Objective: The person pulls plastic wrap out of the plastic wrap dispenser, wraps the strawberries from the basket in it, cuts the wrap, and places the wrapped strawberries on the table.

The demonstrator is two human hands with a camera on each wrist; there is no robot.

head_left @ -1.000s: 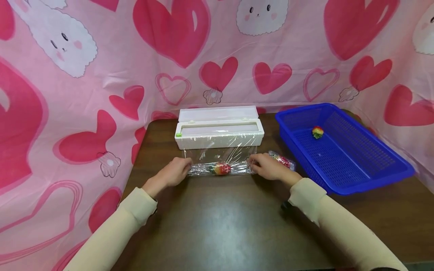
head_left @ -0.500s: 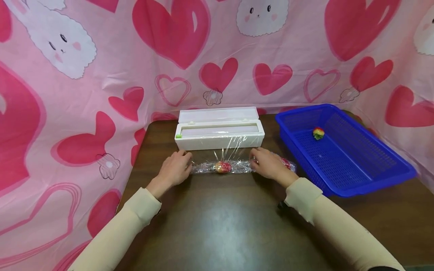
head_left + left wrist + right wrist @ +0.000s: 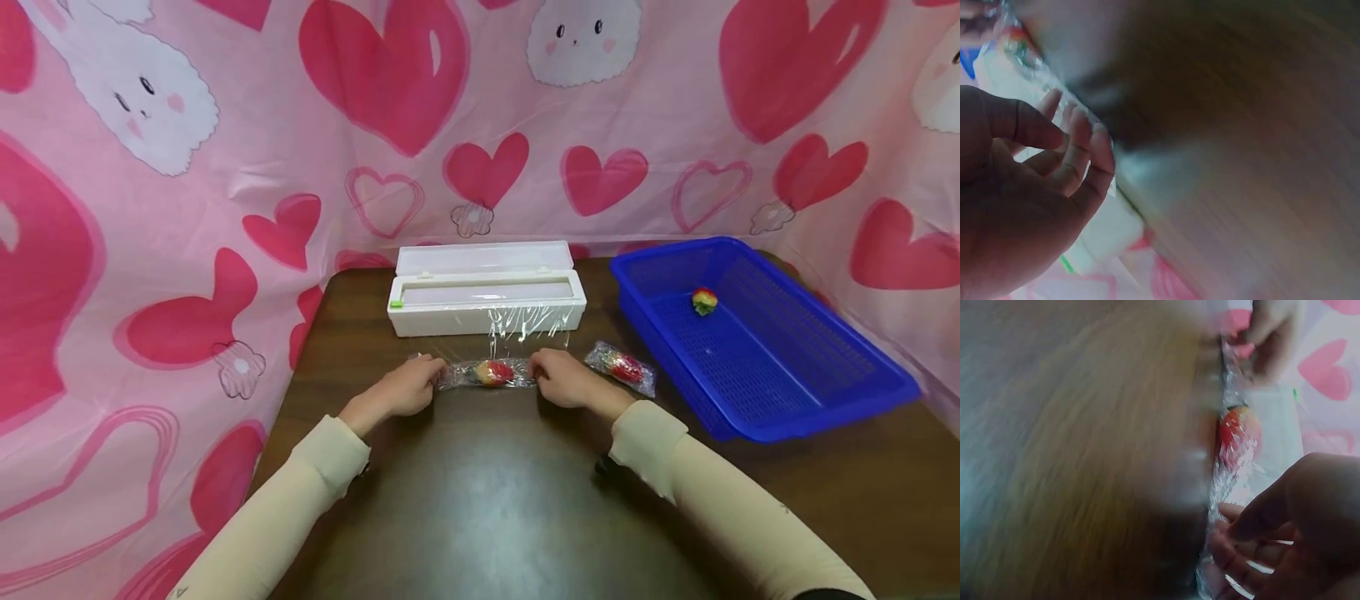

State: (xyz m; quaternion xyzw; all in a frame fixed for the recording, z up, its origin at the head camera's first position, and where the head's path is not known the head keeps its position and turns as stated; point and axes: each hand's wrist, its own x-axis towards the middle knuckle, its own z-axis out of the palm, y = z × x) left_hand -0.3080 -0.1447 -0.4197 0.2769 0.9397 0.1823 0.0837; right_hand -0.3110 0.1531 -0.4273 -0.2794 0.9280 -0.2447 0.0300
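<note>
A red-and-yellow strawberry (image 3: 495, 373) lies rolled in clear cling film (image 3: 459, 375), sideways on the table. My left hand (image 3: 408, 386) pinches the film's left end with curled fingers. At the opposite end, my right hand (image 3: 562, 379) holds the film between thumb and fingers, as the right wrist view also shows beside the wrapped strawberry (image 3: 1240, 434). Behind them stands a white cling film dispenser (image 3: 487, 321), its lid up. A thin sheet of film, seen by its glints, hangs over the dispenser's front toward the roll.
Another strawberry wrapped in film (image 3: 626, 367) lies right of my right hand. Beyond it stands a blue plastic basket (image 3: 671, 367) with an unwrapped strawberry (image 3: 704, 301) inside. A pink heart-patterned cloth (image 3: 420, 100) hangs behind the brown table (image 3: 480, 500).
Both hands have come closer together along the roll. The film around the strawberry is bunched shorter, and the sheet by the dispenser is narrower. The wrapped strawberry at right is uncovered.
</note>
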